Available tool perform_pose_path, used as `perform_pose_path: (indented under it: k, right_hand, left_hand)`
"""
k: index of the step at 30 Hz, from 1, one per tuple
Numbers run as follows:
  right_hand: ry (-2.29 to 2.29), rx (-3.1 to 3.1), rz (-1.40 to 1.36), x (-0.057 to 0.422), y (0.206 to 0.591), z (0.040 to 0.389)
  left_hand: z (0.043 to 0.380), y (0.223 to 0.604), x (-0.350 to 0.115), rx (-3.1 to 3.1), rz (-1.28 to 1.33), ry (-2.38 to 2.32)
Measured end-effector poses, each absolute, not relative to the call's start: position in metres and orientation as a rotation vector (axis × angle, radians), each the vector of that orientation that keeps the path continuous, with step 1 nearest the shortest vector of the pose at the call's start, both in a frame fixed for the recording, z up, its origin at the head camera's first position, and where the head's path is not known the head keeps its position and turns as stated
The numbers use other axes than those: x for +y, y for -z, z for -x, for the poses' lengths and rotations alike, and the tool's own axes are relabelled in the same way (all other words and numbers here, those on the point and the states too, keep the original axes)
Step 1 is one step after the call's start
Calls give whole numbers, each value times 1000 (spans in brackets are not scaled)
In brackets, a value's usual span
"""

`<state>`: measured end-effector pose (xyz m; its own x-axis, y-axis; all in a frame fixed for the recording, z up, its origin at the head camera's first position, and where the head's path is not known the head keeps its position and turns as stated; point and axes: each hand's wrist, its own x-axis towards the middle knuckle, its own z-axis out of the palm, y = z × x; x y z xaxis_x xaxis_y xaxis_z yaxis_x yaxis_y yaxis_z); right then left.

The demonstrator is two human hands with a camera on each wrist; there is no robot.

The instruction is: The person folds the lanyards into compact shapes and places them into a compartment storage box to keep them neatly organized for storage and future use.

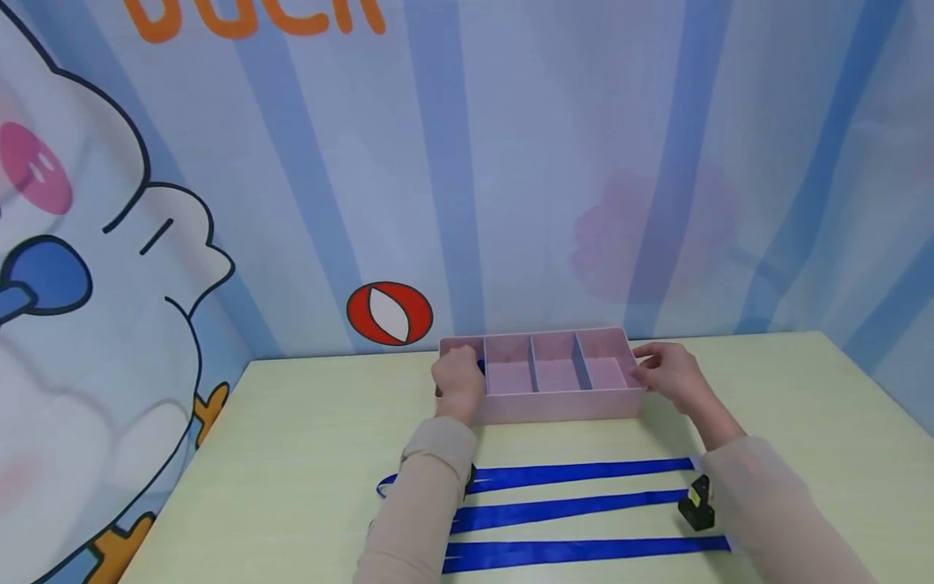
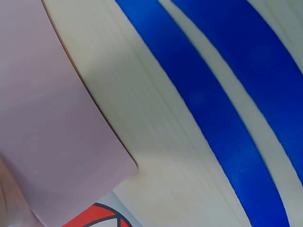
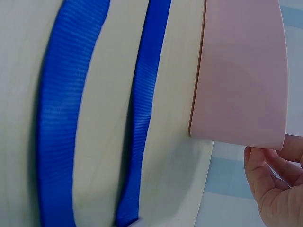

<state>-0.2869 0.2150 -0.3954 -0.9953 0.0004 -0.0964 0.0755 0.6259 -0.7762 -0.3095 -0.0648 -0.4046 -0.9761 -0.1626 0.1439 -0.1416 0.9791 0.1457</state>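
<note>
A pink divided box (image 1: 558, 407) stands near the back edge of the table, its compartments facing up. My left hand (image 1: 458, 378) grips the box's left end with curled fingers, covering much of the leftmost compartment. A small dark thing (image 1: 481, 367) shows beside that hand; its kind is unclear. At the other end, my right hand (image 1: 673, 375) pinches the box's upper edge, and its fingers (image 3: 258, 170) touch the end wall in the right wrist view. Only a sliver of the left hand (image 2: 10, 201) appears in the left wrist view.
Three blue ribbons (image 1: 584, 551) lie across the table in front of the box, partly hidden by the left sleeve (image 1: 419, 511). A small black object (image 1: 697, 504) with a yellow patch sits by the right sleeve (image 1: 773, 503). Behind the table hangs a printed backdrop (image 1: 525, 162).
</note>
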Motion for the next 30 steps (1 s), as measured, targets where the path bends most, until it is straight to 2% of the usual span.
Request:
perform_pose_path:
  k: [13, 22, 30]
  right_hand:
    - [1345, 2749, -127, 212, 396, 287]
    - [1414, 2719, -174, 209, 396, 284]
    - [1397, 2705, -184, 211, 393, 282]
  left_hand:
    - [312, 403, -66, -3030, -223, 96]
    - [308, 404, -71, -2968, -168, 371]
    - [302, 397, -76, -2845, 13, 484]
